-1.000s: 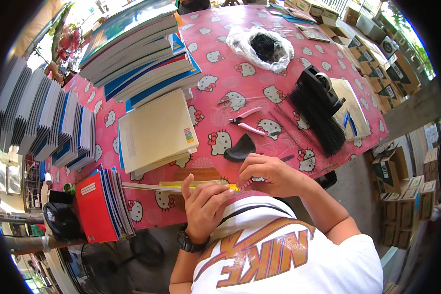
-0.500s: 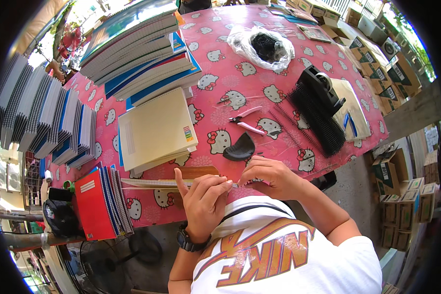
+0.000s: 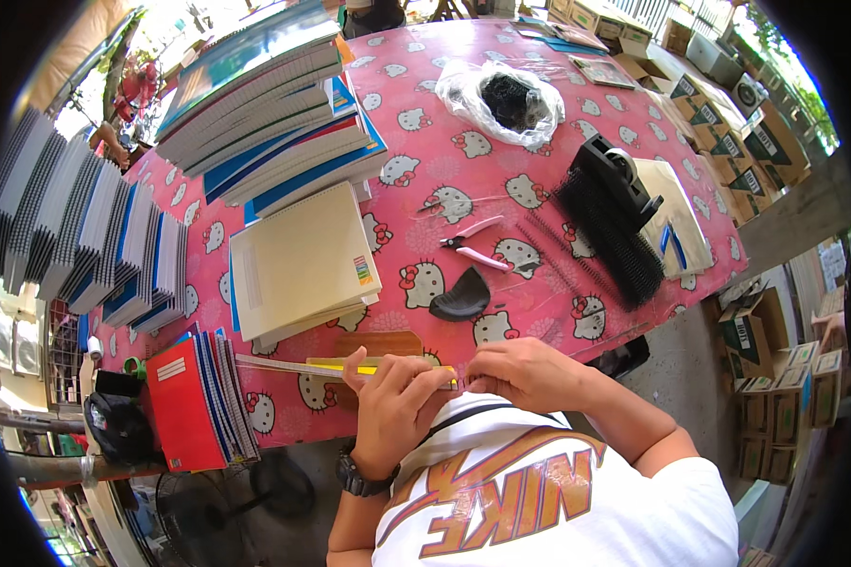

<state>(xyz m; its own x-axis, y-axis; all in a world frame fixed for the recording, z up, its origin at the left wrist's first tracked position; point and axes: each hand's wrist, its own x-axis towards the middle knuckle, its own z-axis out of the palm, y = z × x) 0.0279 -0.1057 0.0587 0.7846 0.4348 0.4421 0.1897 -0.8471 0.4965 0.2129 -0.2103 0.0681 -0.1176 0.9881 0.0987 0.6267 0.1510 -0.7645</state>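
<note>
A thin notebook (image 3: 288, 367) with a yellow side showing is held nearly edge-on at the near table edge, in front of my body. My left hand (image 3: 397, 397) is closed round its right part, index finger raised. Fingertips pinched, my right hand (image 3: 528, 371) is at the notebook's right end, close to my left fingertips; what it pinches is hidden. Under the notebook lies a brown wooden board (image 3: 383, 346). Just beyond my hands are a black half-round piece (image 3: 460, 295) and pink-handled cutting pliers (image 3: 473, 248).
Black spiral coils (image 3: 616, 244) lie beside a black tape dispenser (image 3: 615, 175) at right. Blue-handled pliers (image 3: 672, 246) rest on cream sheets. At left stand cream notebooks (image 3: 303, 260), a tall notebook stack (image 3: 255, 104) and red-covered notebooks (image 3: 184, 406). Farther back is a plastic bag (image 3: 459, 80).
The notebook has tipped so that more of its yellow side shows. My right hand has shifted slightly down and right, its fingers drawn closer together.
</note>
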